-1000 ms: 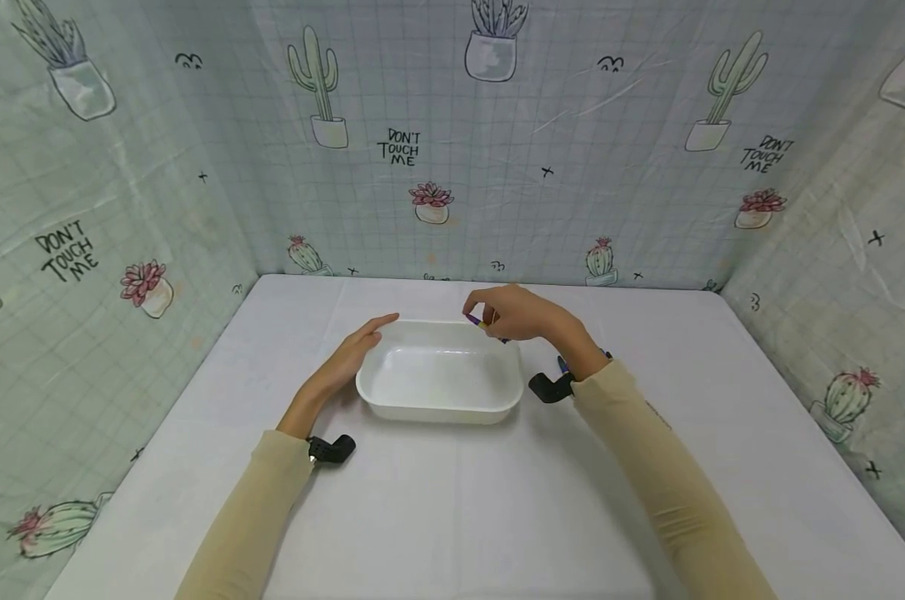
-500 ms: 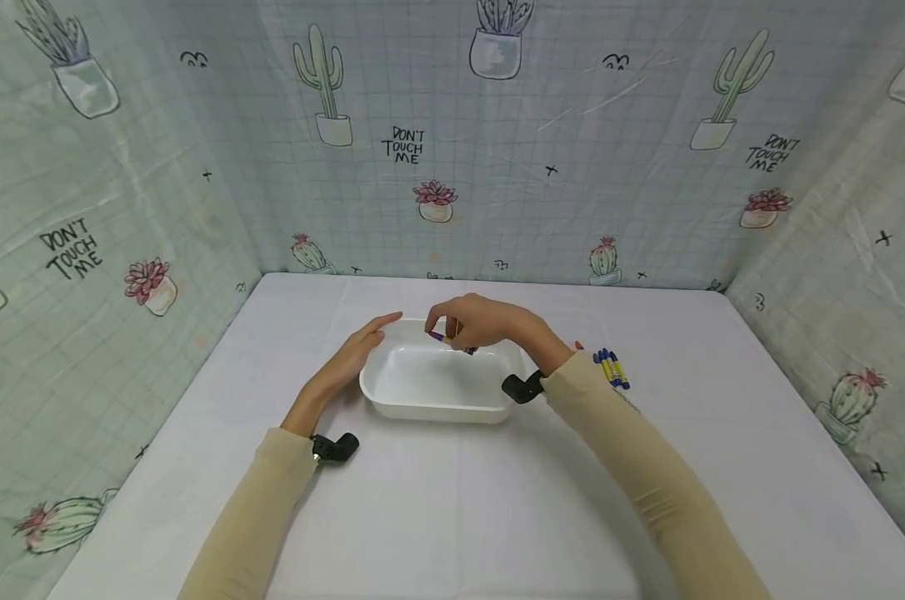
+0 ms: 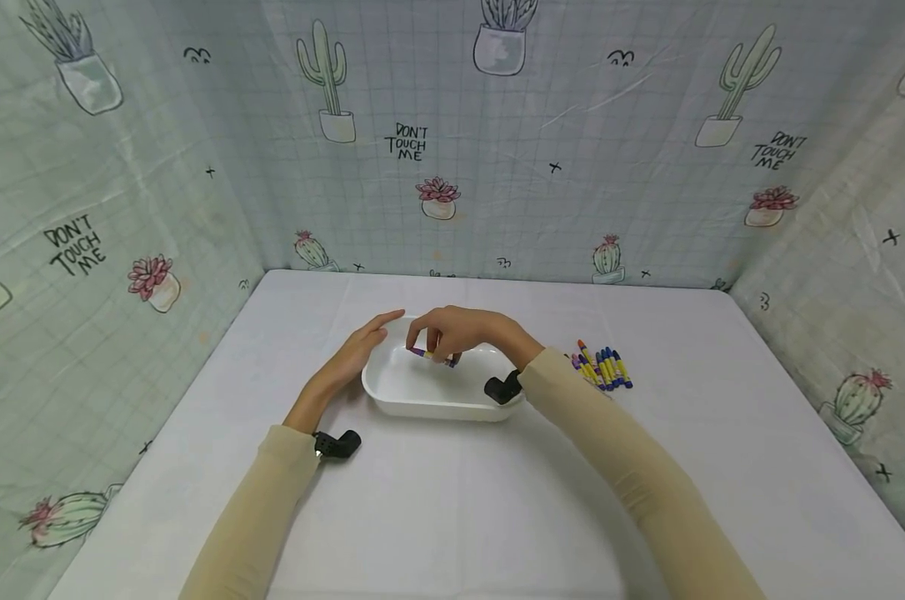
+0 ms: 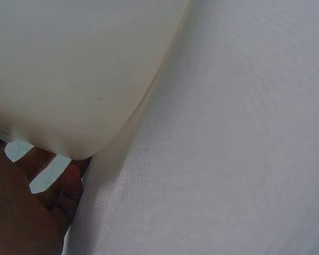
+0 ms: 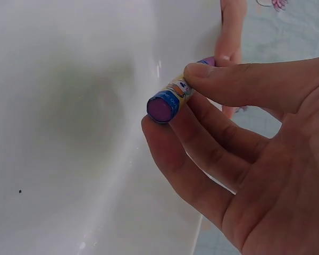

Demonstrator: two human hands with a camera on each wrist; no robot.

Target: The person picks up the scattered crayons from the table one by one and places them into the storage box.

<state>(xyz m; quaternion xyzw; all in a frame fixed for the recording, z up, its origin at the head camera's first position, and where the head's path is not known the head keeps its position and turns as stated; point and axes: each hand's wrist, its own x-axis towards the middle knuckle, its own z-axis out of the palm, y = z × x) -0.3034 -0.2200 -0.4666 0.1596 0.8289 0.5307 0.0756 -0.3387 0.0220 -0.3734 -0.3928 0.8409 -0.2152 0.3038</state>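
A white rectangular tray with a raised rim stands on the table. My left hand rests along its left side, the index finger stretched past the back left corner and the thumb at the rim. In the left wrist view, fingers touch the tray's outer wall. My right hand is over the tray, pinching a purple crayon between thumb and fingers. The crayon has a yellow and blue wrapper, its flat purple end facing the right wrist camera. It lies slanted above the tray's floor.
Several crayons in yellow wrappers, with blue, orange and purple tips, lie grouped right of the tray, partly behind the right sleeve. White cloth covers the table. A cactus-print curtain encloses the back and sides.
My right hand has moved left and lower over the tray with the crayon, uncovering the crayon group at the right. The left hand has stayed at the tray's side.
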